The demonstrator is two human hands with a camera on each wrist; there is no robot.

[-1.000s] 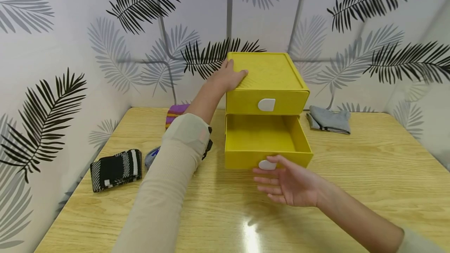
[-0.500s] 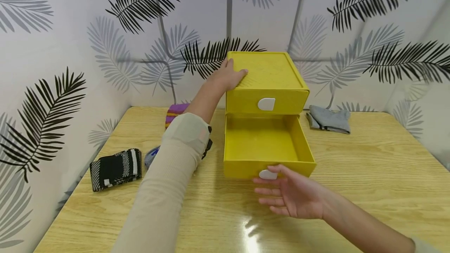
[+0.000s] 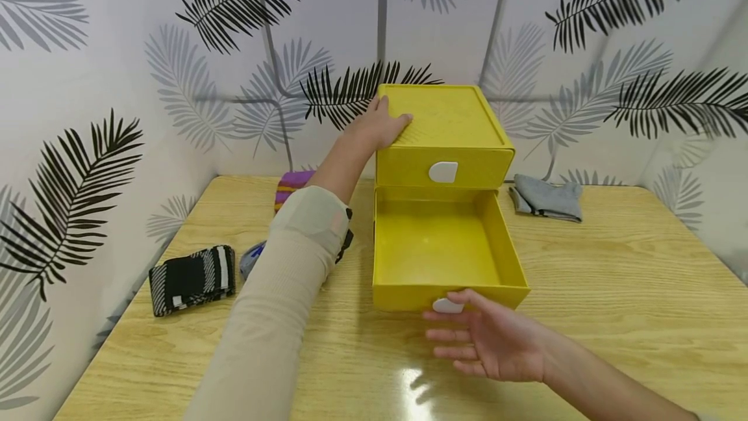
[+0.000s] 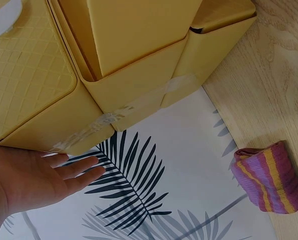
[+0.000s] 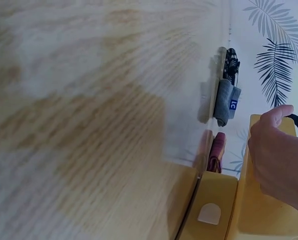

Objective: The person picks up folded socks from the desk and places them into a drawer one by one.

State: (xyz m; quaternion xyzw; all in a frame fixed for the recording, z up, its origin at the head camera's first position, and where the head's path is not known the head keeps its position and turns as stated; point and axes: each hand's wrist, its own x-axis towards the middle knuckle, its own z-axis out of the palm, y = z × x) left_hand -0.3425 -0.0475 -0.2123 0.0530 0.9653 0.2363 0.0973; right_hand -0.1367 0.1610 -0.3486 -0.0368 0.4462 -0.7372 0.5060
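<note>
A yellow drawer cabinet (image 3: 438,112) stands on the table, its middle drawer (image 3: 438,252) pulled out and its inside bare. My right hand (image 3: 502,346) pinches that drawer's white tab handle (image 3: 448,305) between thumb and index finger, the other fingers spread below. On the cabinet's upper left edge rests my left hand (image 3: 371,127), thumb on the top. In the left wrist view the left hand (image 4: 33,175) lies against the cabinet's side with fairly straight fingers. The right wrist view shows the bottom drawer (image 5: 209,192) closed beneath the right hand (image 5: 281,162).
A black-and-white patterned folded sock (image 3: 193,280) lies at the left. A grey-blue rolled sock (image 5: 223,102) and a purple striped one (image 4: 271,177) are partly behind my left arm. Folded grey socks (image 3: 549,198) lie right of the cabinet. A leaf-print wall covering (image 3: 327,38) closes the back.
The middle drawer has slid further out toward me, with my right hand moving along on its handle. My left hand has stayed on the cabinet.
</note>
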